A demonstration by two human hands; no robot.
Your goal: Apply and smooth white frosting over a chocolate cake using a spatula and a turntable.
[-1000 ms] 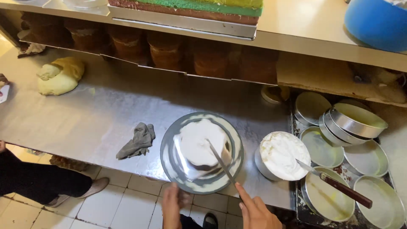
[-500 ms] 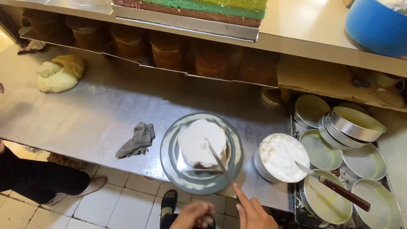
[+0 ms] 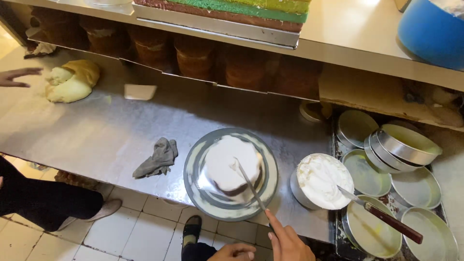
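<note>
Right hand: my right hand (image 3: 290, 241) has its grip clamped on the handle of a palette knife (image 3: 249, 181), whose blade lies across the cake's top.
Left hand: my left hand (image 3: 234, 251) hangs at the table's near edge with fingers curled on nothing, its grip loosely together.
Cake: a small round cake (image 3: 232, 164), coated white with dark sponge showing low on its near side, sits at the middle of a round metal turntable (image 3: 198, 186).
Handling: I judge the cake soft and fragile, its icing slippery; any hold belongs on the turntable's rim, never the coated sides.
Icing bowl: a metal bowl of white cream (image 3: 321, 181) stands just right of the turntable, with a brown-handled knife (image 3: 382, 216) leaning out of it.
Edges: the turntable reaches almost to the near edge of the steel table (image 3: 96, 130), floor tiles below.
Open room: bare table lies left, apart from a grey rag (image 3: 157, 158); stacked round tins (image 3: 406, 145) crowd the right.
Far left: another person's hand (image 3: 17, 77) reaches near a lump of dough (image 3: 72, 79).
</note>
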